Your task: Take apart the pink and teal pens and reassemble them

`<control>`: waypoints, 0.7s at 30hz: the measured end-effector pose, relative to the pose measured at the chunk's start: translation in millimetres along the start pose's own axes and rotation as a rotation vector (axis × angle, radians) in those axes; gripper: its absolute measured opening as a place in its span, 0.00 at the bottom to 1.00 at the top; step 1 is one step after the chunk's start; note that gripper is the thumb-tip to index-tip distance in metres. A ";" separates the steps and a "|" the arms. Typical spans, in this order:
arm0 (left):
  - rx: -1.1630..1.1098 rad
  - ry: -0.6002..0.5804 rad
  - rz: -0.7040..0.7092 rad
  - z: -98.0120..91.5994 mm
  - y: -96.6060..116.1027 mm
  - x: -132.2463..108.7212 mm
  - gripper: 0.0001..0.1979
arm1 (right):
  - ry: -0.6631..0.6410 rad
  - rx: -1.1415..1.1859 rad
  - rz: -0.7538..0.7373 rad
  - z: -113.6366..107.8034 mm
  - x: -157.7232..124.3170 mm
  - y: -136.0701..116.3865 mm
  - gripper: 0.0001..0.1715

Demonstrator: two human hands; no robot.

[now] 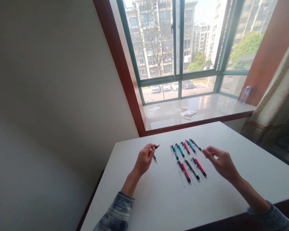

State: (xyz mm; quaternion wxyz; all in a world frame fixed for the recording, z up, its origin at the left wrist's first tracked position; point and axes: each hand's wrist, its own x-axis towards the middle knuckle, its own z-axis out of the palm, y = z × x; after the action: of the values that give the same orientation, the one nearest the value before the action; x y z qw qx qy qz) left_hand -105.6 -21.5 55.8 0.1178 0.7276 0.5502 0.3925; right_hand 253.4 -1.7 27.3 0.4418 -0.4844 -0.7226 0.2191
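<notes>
My left hand (144, 158) is closed in a pinch over the table's left half. A short black pen part (157, 146) pokes out past its fingertips. Just below the fingers is a dark pen piece (155, 158) with a silvery tip; whether the hand touches it is unclear. My right hand (218, 159) has thumb and forefinger pinched together at the near end of a black pen barrel (195, 144); whether they grip it is hidden. Taken-apart pens lie between the hands in two slanted rows, with teal barrels (181, 150), pink barrels (186, 173), black parts and thin clear refills.
The white table (154, 205) stands against a grey wall (62, 96) and below a window. On the glossy sill (163, 120) lie a crumpled white cloth (187, 113) and a paper (154, 109); a clear bottle (245, 94) stands at its right. A curtain (267, 106) hangs at the right.
</notes>
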 end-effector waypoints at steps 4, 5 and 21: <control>-0.051 0.003 0.127 20.6 25.9 21.8 0.13 | -0.019 0.121 -0.119 -2.7 45.2 -23.2 0.29; -0.063 0.004 0.163 27.0 30.9 26.4 0.13 | -0.028 0.131 -0.150 0.6 57.2 -25.8 0.29; 0.152 0.014 0.368 82.4 25.5 22.8 0.08 | -0.356 0.222 -0.263 73.7 80.8 2.3 0.35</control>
State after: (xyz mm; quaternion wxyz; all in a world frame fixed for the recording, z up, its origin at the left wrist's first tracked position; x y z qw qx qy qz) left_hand -27.9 11.0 26.6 -0.0150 0.8198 0.4368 0.3700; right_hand 180.5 79.7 22.1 0.3827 -0.2883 -0.8175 0.3195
